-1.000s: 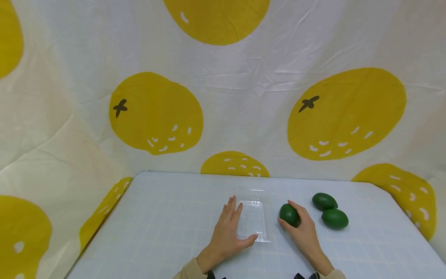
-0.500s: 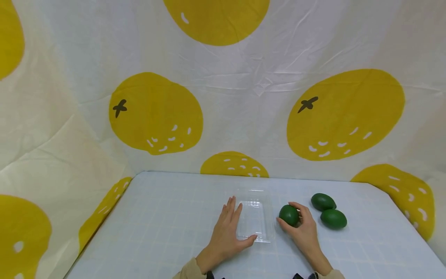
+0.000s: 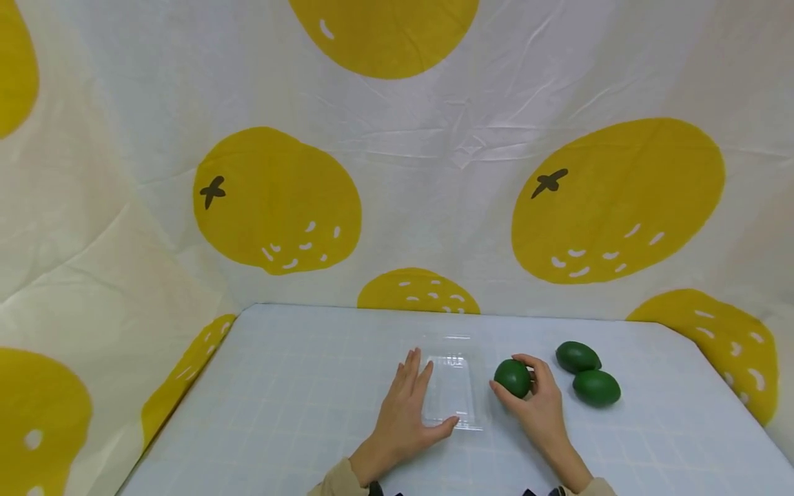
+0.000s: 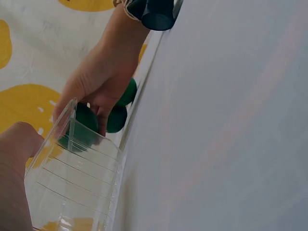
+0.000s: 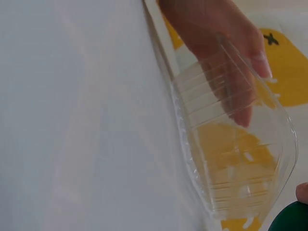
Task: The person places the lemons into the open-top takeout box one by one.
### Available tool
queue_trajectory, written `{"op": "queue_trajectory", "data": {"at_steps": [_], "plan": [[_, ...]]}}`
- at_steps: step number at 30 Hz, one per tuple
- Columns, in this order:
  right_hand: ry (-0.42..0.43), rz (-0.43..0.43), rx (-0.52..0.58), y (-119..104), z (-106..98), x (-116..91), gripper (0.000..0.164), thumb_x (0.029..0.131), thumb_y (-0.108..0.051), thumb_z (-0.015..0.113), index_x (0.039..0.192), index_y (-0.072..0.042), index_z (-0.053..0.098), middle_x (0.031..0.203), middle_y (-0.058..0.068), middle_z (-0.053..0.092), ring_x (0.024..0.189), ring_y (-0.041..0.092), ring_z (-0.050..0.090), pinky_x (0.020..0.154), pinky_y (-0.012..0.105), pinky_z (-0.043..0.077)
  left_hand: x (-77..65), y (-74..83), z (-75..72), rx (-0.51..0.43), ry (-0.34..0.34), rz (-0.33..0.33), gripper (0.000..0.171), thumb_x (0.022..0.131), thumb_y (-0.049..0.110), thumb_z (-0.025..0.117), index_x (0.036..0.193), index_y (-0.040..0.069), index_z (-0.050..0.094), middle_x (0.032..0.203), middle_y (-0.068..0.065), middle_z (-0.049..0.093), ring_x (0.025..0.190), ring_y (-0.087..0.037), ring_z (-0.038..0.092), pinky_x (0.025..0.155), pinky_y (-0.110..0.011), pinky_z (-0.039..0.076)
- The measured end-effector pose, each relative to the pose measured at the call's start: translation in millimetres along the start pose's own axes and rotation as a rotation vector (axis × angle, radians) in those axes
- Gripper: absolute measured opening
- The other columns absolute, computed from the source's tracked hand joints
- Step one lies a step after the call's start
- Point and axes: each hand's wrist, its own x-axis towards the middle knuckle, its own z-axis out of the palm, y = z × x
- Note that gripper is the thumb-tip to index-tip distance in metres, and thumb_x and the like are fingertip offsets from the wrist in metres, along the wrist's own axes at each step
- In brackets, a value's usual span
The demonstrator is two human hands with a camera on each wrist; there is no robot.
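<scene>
A clear plastic container (image 3: pixel 451 393) stands on the table in the middle of the head view. My left hand (image 3: pixel 406 417) lies along its left side, fingers straight and thumb spread toward the near edge. To the right of the container, my right hand (image 3: pixel 541 408) grips a dark green, lemon-shaped fruit (image 3: pixel 512 379) between thumb and fingers. The left wrist view has this fruit (image 4: pixel 86 120) behind the container's clear wall (image 4: pixel 91 168). In the right wrist view, part of the fruit (image 5: pixel 293 219) shows at the lower right corner, beside the container (image 5: pixel 236 163).
Two more green fruits, one farther back (image 3: pixel 577 357) and one nearer (image 3: pixel 596 388), lie close together right of my right hand. The table (image 3: pixel 279 399) has a pale checked cloth. Behind it hangs a white curtain (image 3: pixel 422 207) printed with large yellow fruit.
My right hand has shifted slightly left and up in the head view with the fruit in its grip. My left hand and the container have stayed in place.
</scene>
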Motion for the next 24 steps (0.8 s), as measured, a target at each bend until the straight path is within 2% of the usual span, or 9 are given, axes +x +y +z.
{"op": "queue_trajectory", "data": {"at_steps": [6,10,18,24], "plan": [[-0.01,-0.009,0.019,-18,-1,6,0.064,0.072,-0.015,0.09,0.126,-0.007,0.057,0.12,0.004,0.057,0.089,0.015,0.052,0.079,0.012,0.045,1.7,-0.5,1.0,-0.007,0.025,0.02,0.09,0.082,0.06,0.069,0.142,-0.004,0.048,0.161,-0.021,0.022,0.147,-0.036,0.026,0.115,-0.052,0.029],[-0.044,0.011,0.011,-33,-1,7,0.064,0.073,-0.02,0.089,0.128,-0.008,0.056,0.122,0.004,0.057,0.09,0.015,0.053,0.081,0.015,0.047,1.9,-0.1,1.6,-0.006,0.013,0.014,0.09,0.083,0.061,0.068,0.143,-0.003,0.048,0.161,-0.019,0.021,0.147,-0.035,0.025,0.115,-0.052,0.029],[-0.132,0.095,0.103,-60,1,10,0.06,0.079,-0.025,0.085,0.129,-0.011,0.054,0.117,0.009,0.06,0.088,0.021,0.059,0.074,0.022,0.053,0.4,0.8,2.7,0.016,-0.03,-0.021,0.09,0.084,0.065,0.063,0.145,0.001,0.046,0.163,-0.016,0.019,0.149,-0.031,0.022,0.115,-0.051,0.028],[-0.239,0.169,0.1,-80,7,17,0.061,0.08,-0.033,0.083,0.129,-0.013,0.052,0.118,0.012,0.058,0.092,0.026,0.059,0.074,0.03,0.055,-0.5,0.7,3.5,0.017,-0.025,-0.018,0.09,0.084,0.065,0.063,0.146,0.001,0.045,0.163,-0.017,0.019,0.149,-0.032,0.022,0.115,-0.051,0.028]]}}
